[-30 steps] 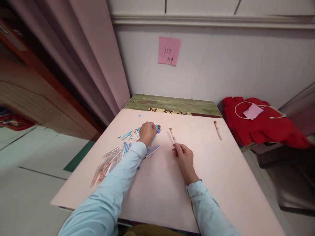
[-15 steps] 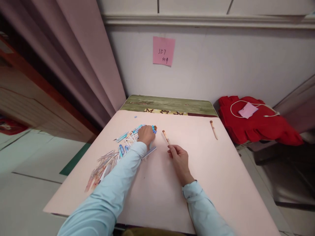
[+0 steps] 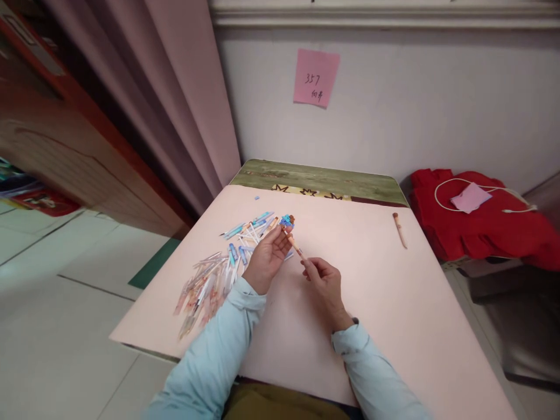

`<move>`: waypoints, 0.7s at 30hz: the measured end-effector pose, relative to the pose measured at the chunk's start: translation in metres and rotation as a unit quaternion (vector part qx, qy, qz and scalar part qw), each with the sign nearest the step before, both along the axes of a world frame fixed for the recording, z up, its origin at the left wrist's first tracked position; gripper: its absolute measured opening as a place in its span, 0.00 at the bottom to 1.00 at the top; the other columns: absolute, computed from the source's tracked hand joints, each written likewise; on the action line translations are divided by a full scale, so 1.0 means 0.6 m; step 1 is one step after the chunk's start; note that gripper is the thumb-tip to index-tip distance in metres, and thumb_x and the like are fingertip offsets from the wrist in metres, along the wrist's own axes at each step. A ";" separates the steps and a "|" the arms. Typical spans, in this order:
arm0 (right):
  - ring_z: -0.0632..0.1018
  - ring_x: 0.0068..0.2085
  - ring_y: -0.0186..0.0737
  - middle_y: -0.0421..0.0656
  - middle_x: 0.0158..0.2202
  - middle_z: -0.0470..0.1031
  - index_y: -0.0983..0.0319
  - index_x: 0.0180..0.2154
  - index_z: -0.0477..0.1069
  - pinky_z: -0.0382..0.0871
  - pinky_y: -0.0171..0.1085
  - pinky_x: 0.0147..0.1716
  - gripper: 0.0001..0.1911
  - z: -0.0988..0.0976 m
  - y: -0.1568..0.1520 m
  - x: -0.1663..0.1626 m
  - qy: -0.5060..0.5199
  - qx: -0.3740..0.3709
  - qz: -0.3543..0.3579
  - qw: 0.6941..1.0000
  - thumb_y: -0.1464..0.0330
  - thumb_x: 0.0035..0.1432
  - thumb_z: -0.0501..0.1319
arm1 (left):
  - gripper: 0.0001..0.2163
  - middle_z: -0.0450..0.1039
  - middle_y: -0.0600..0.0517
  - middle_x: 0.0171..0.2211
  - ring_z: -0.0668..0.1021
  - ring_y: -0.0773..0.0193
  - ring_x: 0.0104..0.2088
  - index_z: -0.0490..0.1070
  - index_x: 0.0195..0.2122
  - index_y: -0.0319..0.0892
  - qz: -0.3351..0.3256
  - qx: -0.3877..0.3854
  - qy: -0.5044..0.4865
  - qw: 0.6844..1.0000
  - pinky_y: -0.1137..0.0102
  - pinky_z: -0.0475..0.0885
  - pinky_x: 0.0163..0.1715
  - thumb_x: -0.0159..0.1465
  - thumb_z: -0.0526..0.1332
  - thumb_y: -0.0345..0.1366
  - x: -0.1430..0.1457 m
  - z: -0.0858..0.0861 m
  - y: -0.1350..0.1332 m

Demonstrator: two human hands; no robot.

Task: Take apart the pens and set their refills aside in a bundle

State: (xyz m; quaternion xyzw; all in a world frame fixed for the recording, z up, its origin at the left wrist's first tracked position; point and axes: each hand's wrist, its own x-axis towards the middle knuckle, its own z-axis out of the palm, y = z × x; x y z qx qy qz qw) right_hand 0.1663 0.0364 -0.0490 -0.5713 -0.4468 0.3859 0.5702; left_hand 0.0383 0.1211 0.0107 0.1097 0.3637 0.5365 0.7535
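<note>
**As two hands meet on one pen**

While I am watching through the head view, the right hand (image 3: 326, 283) is pinching the lower end of a slim pen (image 3: 294, 245) between thumb and fingers. It is holding the pen slanted just above the table (image 3: 394, 303). The left hand (image 3: 266, 256) is facing palm up, its fingertips touching the pen's upper end beside a blue topper (image 3: 286, 220). Whether they are gripping or only resting there, I cannot tell.

To my eye the pinch is looking light. A slip could send the pen rolling into the pile of pens (image 3: 219, 271) lying just beside the left wrist. The left sleeve, hanging close over that pile, could be nudging some toward the table's left edge.

No box, cup or tray is showing, and the pens are lying loose on the tabletop. A lone pen (image 3: 399, 230) is lying well apart near the right edge. Beyond it a white cable (image 3: 441, 192) is resting on a red cloth (image 3: 481, 233).
</note>
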 end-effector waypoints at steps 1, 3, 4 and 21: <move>0.73 0.26 0.35 0.40 0.23 0.73 0.62 0.32 0.78 0.67 0.32 0.26 0.16 0.000 -0.003 -0.002 -0.014 -0.001 0.001 1.000 0.56 0.57 0.63 | 0.04 0.80 0.49 0.32 0.81 0.68 0.33 0.74 0.35 0.39 0.003 -0.002 -0.002 1.000 0.73 0.76 0.37 0.65 0.60 0.30 -0.003 0.000 -0.001; 0.73 0.26 0.36 0.40 0.23 0.73 0.62 0.31 0.77 0.66 0.32 0.26 0.16 -0.001 -0.006 -0.004 -0.035 -0.002 0.001 0.999 0.55 0.58 0.62 | 0.04 0.81 0.49 0.32 0.81 0.67 0.33 0.74 0.35 0.39 0.006 -0.008 -0.007 1.000 0.73 0.76 0.37 0.65 0.60 0.30 -0.009 0.001 -0.004; 0.73 0.26 0.36 0.40 0.23 0.73 0.62 0.31 0.77 0.66 0.32 0.26 0.16 -0.002 -0.006 -0.004 -0.040 -0.002 0.000 0.999 0.55 0.58 0.62 | 0.04 0.80 0.49 0.32 0.81 0.67 0.32 0.74 0.35 0.39 0.007 -0.011 -0.009 1.000 0.73 0.76 0.37 0.65 0.60 0.30 -0.011 0.001 -0.005; 0.72 0.26 0.36 0.39 0.22 0.72 0.62 0.31 0.77 0.65 0.32 0.26 0.17 -0.009 -0.005 -0.004 -0.055 -0.012 0.006 0.998 0.55 0.57 0.62 | 0.03 0.79 0.50 0.33 0.81 0.67 0.36 0.74 0.36 0.39 0.057 0.071 0.058 0.994 0.71 0.73 0.41 0.61 0.65 0.31 -0.013 -0.009 -0.023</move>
